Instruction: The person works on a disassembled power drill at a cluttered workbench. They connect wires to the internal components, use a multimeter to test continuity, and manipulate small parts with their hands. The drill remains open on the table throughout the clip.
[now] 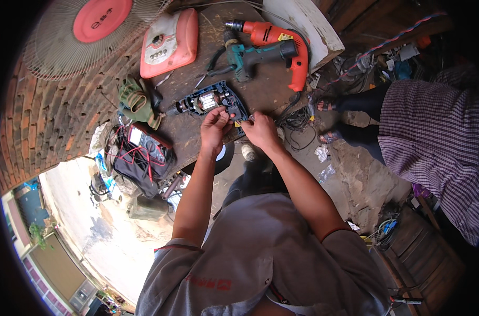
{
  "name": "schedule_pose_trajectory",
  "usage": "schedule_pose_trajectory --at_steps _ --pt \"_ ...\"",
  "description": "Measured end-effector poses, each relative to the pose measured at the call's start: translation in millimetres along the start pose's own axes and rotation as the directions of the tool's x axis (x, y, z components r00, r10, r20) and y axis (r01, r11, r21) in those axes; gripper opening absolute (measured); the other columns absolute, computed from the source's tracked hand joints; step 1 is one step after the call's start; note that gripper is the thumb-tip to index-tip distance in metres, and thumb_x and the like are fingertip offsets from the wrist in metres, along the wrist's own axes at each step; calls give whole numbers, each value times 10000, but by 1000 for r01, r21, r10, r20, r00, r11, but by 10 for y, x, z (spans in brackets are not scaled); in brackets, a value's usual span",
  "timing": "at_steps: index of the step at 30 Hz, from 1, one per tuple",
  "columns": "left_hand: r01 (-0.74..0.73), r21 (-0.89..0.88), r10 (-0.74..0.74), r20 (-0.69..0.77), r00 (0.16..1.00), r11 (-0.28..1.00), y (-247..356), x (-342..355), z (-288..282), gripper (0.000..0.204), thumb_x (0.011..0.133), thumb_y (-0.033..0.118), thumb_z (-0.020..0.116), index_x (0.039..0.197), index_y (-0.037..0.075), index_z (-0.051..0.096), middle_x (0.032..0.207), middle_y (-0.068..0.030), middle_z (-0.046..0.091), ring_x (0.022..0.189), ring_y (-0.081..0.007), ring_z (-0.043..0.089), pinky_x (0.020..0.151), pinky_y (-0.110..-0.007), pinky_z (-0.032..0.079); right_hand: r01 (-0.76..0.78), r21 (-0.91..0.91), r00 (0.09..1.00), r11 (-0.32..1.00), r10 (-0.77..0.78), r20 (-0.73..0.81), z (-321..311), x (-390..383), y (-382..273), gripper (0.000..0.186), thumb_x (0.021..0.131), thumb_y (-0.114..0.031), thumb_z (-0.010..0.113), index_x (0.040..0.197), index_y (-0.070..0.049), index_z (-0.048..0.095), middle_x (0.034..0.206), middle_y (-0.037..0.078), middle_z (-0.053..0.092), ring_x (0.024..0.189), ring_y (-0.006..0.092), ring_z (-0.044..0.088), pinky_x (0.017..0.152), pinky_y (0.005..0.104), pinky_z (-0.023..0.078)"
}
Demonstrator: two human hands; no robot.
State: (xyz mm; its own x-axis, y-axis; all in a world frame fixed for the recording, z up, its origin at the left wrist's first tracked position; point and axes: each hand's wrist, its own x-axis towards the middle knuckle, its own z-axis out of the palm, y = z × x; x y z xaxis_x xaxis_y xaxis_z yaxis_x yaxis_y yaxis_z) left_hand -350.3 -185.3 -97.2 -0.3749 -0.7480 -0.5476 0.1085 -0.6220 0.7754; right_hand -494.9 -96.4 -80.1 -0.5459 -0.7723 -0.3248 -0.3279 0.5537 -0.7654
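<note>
An opened power drill (209, 99) with a dark blue half-shell lies on the wooden table, its motor and gears bare and its chuck end pointing left. My left hand (215, 128) is over the near side of the shell, thumb and fingertips pinched together. Just right of it, at the handle end of the shell, my right hand (261, 131) is closed too, its fingers curled inward. Whatever lies between the fingertips of either hand is too small to make out. Beyond the shell rest a teal and black drill (243, 61) and an orange-red drill (266, 35).
A multimeter (145, 142) with red leads lies on a dark bag at the table's left edge, near green work gloves (137, 102). Farther back are a pink fan base (170, 42) and a fan grille (73, 37). A person in a checked garment (426, 121) is at the right.
</note>
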Motion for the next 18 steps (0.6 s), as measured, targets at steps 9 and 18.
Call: schedule_pose_trajectory --at_steps 9,18 --pt "-30 19 30 14 999 999 -33 -4 30 208 994 104 633 1202 101 636 987 1 701 848 -103 638 801 -270 556 308 267 946 913 -264 -189 1 101 83 165 842 -45 659 1003 -11 656 894 212 684 822 390 684 731 433 547" --pt "-33 9 33 37 999 999 -21 -7 32 208 996 102 630 1203 102 635 988 3 700 850 -97 630 803 -264 549 298 -6 951 955 -296 86 -155 380 -76 163 844 -135 646 958 -20 665 929 219 696 875 425 672 773 488 538"
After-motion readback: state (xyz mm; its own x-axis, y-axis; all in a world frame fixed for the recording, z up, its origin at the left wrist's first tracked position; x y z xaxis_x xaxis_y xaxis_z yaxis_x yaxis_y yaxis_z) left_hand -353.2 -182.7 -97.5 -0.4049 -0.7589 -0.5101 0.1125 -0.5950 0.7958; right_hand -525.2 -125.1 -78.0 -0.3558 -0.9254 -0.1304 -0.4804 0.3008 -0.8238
